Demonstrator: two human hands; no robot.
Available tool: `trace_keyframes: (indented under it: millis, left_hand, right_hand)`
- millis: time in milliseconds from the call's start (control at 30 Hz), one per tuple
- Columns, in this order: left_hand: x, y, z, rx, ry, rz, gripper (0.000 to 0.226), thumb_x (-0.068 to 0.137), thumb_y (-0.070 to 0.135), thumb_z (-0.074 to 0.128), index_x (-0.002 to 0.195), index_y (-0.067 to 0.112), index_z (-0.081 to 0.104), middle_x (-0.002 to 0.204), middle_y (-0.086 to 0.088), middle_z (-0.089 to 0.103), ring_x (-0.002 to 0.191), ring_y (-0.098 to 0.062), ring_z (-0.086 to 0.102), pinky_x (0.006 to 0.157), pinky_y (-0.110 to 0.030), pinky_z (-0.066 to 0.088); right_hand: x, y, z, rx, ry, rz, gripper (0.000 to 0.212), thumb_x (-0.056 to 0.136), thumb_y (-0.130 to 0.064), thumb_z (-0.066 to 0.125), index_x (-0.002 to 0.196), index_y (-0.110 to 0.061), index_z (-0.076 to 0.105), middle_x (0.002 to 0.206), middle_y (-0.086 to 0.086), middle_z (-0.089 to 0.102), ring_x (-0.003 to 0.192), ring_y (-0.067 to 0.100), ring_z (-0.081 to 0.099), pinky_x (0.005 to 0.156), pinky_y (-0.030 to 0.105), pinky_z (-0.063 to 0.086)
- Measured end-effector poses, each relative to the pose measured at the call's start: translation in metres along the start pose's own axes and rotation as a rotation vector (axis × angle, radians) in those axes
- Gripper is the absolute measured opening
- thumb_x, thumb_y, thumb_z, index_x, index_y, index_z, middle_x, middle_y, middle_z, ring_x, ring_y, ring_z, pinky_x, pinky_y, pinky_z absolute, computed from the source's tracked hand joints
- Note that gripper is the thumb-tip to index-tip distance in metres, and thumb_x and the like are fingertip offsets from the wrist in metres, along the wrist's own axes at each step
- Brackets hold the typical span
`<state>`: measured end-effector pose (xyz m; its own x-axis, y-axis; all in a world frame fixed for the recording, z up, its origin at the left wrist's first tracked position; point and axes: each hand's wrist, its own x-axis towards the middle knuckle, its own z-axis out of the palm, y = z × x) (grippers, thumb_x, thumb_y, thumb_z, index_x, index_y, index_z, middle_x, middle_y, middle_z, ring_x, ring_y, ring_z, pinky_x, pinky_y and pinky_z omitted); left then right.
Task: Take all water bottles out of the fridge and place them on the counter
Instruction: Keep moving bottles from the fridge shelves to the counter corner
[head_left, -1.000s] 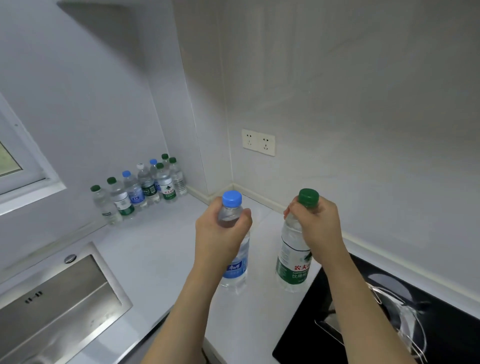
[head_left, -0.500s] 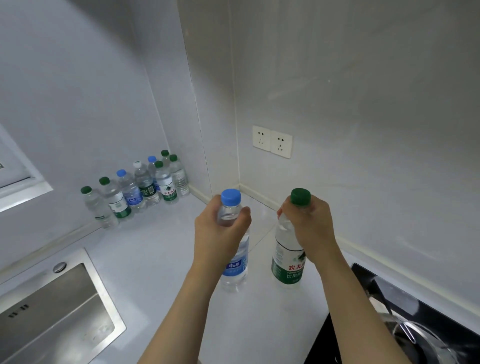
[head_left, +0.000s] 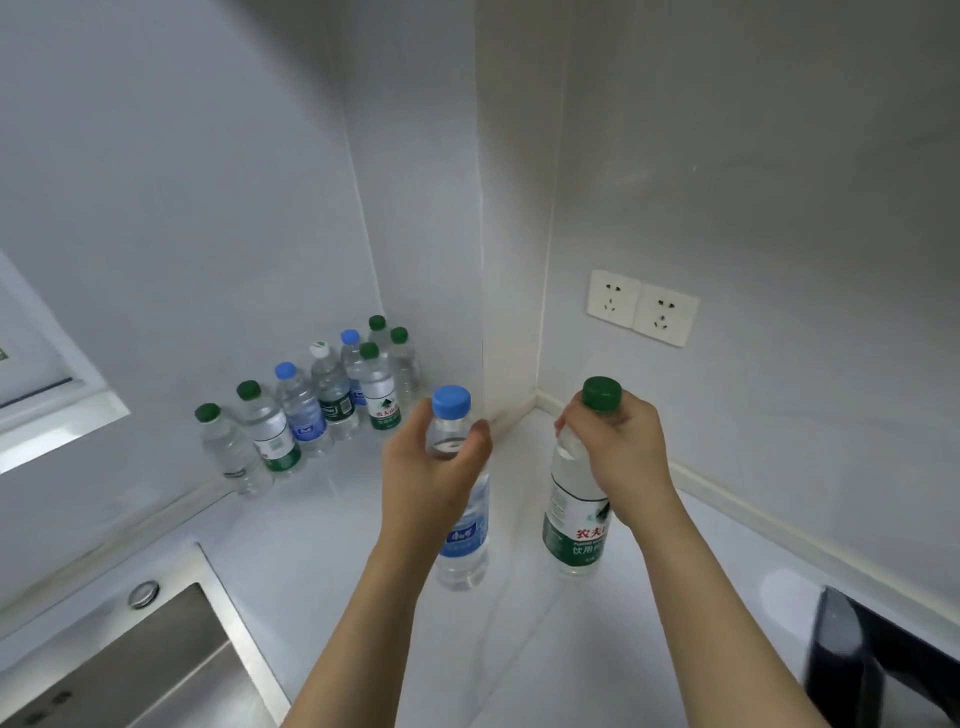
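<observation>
Ten water bottles (head_left: 332, 387), two hands (head_left: 426, 467), two sockets (head_left: 641, 306).

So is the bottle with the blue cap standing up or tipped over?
Standing up. The blue-capped bottle is vertical with its cap on top, the left hand wrapped round its neck. Whether its base touches the counter is unclear.

Readable print on the water bottles, placed relative to the wall socket (head_left: 642, 306).

Below the socket, the green-capped bottle (head_left: 574, 525) gripped at its neck by the right hand (head_left: 615, 451) has a green and white label with red characters "农夫", cut off by the wrist, and white "饮用" beneath them. Left of it, the blue-capped bottle (head_left: 461, 540) in the left hand (head_left: 426, 467) carries a blue label whose white logo is too blurred to read. Further left of the socket, in the row of bottles (head_left: 306, 410) against the wall, one green label shows red "农夫"; the other labels are too small to read.
</observation>
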<state>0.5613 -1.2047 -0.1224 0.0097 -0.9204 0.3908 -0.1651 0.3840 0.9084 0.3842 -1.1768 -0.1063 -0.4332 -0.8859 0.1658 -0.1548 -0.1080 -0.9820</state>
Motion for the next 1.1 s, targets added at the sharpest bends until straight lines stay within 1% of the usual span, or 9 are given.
trace_keyframes:
  millis: [67,200,267,367,433,533,633,900,1100]
  left_hand:
    - [0.016,-0.014,-0.02,-0.006,0.03,-0.017,0.01,0.076,0.031,0.066,0.08,0.025,0.059,0.067,0.004,0.063,0.058,-0.007,0.056,0.057,-0.011,0.044]
    - [0.043,-0.043,-0.062,-0.023,0.095,-0.02,0.02,0.074,0.036,0.064,0.084,0.019,0.06,0.07,-0.002,0.062,0.065,-0.022,0.059,0.06,-0.017,0.047]
    - [0.055,-0.059,-0.083,-0.001,0.119,-0.014,0.018,0.075,0.037,0.064,0.086,0.023,0.061,0.071,0.002,0.064,0.065,-0.018,0.061,0.062,-0.019,0.049]
    - [0.07,-0.079,-0.105,0.047,0.169,0.002,0.012,0.076,0.035,0.065,0.085,0.032,0.058,0.073,0.008,0.064,0.066,-0.011,0.06,0.062,-0.015,0.048]
    - [0.079,-0.095,-0.12,0.077,0.209,0.014,0.013,0.076,0.037,0.064,0.084,0.033,0.055,0.072,0.01,0.062,0.065,-0.01,0.058,0.061,-0.016,0.048]
    - [0.092,-0.12,-0.137,0.094,0.259,0.033,0.015,0.078,0.039,0.066,0.087,0.031,0.057,0.075,0.01,0.064,0.068,-0.013,0.063,0.063,-0.021,0.051]
    - [0.101,-0.143,-0.146,0.103,0.324,0.069,0.014,0.077,0.037,0.065,0.087,0.035,0.055,0.077,0.014,0.063,0.068,-0.008,0.061,0.061,-0.01,0.045]
    - [0.128,-0.211,-0.149,0.159,0.349,0.104,0.029,0.077,0.03,0.069,0.095,0.043,0.051,0.082,0.02,0.061,0.073,-0.003,0.062,0.066,-0.009,0.047]
    - [0.143,-0.264,-0.134,0.155,0.351,0.029,0.03,0.078,0.03,0.07,0.099,0.04,0.051,0.085,0.016,0.061,0.075,-0.004,0.061,0.068,-0.013,0.049]
  right_hand:
    - [0.011,0.002,0.03,-0.003,-0.027,-0.007,0.026,0.069,-0.024,0.062,0.075,0.001,0.063,0.08,0.019,0.064,0.068,0.011,0.056,0.067,0.026,0.043]
    - [0.03,0.012,0.089,-0.023,-0.101,0.0,0.014,0.08,-0.015,0.068,0.079,-0.002,0.063,0.079,0.015,0.062,0.071,0.011,0.056,0.072,0.029,0.044]
    - [0.038,0.018,0.118,-0.017,-0.132,-0.006,0.016,0.081,-0.019,0.069,0.081,-0.004,0.064,0.075,0.006,0.062,0.071,0.009,0.056,0.071,0.026,0.045]
    - [0.047,0.027,0.155,0.014,-0.147,-0.017,0.02,0.08,-0.029,0.068,0.083,-0.01,0.064,0.083,0.008,0.068,0.077,0.011,0.061,0.073,0.021,0.048]
    - [0.055,0.035,0.181,0.018,-0.184,-0.027,0.012,0.084,-0.026,0.07,0.083,-0.016,0.064,0.082,0.002,0.068,0.077,0.006,0.061,0.069,0.011,0.047]
    - [0.067,0.049,0.219,0.037,-0.244,-0.027,0.008,0.086,-0.021,0.071,0.082,-0.023,0.065,0.077,-0.012,0.067,0.075,0.001,0.061,0.066,0.008,0.046]
    - [0.078,0.065,0.253,0.054,-0.27,-0.026,0.01,0.087,-0.019,0.071,0.083,-0.027,0.066,0.077,-0.018,0.068,0.073,-0.005,0.062,0.064,0.006,0.045]
    - [0.119,0.124,0.324,0.002,-0.36,0.015,0.005,0.09,-0.023,0.068,0.09,-0.026,0.064,0.086,-0.017,0.069,0.082,-0.004,0.063,0.069,0.007,0.045]
    - [0.153,0.161,0.357,0.01,-0.441,0.053,0.013,0.09,-0.027,0.067,0.098,-0.02,0.06,0.09,-0.01,0.068,0.087,0.005,0.065,0.075,0.018,0.05]
